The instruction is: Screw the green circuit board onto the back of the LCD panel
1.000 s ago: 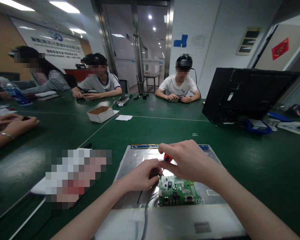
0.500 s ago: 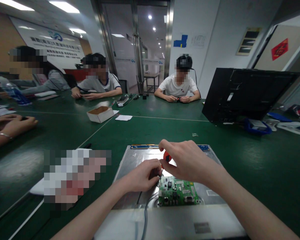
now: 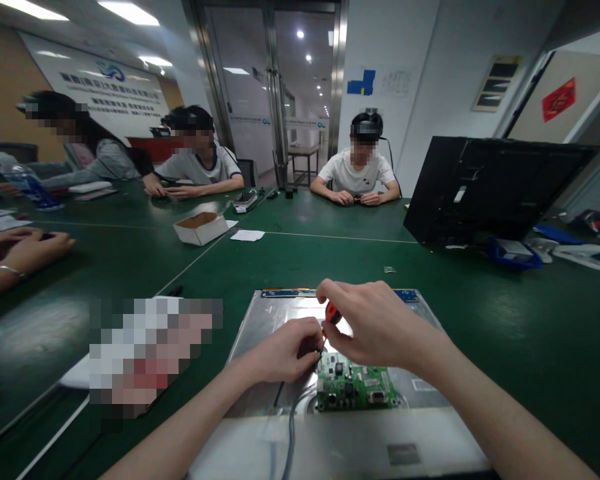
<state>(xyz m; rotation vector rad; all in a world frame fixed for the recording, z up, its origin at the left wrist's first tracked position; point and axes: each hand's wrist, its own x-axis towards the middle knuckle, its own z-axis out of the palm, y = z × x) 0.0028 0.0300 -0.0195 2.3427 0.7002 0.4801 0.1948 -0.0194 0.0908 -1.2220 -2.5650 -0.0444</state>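
A flat metal-backed panel [image 3: 350,440] lies on the green table [image 3: 330,257], its near side reaching the bottom of the view, where a grey cable [image 3: 292,427] is cut off. Farther in, a green circuit board [image 3: 357,383] sits on the panel, its far right corner partly covered by the right hand [image 3: 367,317]. The left hand [image 3: 283,350] is at the board's far left corner, fingers curled; whether its grip pinches anything is hard to tell. The right hand's grip pinches the red-and-black handle of a screwdriver [image 3: 333,312], its thin shaft slanting down to that corner, the tip hidden by the left fingers. To the left, an object [image 3: 150,353] is pixelated beyond recognition. Beyond, the right hand interrupts the blue strip [image 3: 290,293] along the panel's far edge. Farther off stand an open box [image 3: 201,229] and, right, a black monitor [image 3: 485,190].
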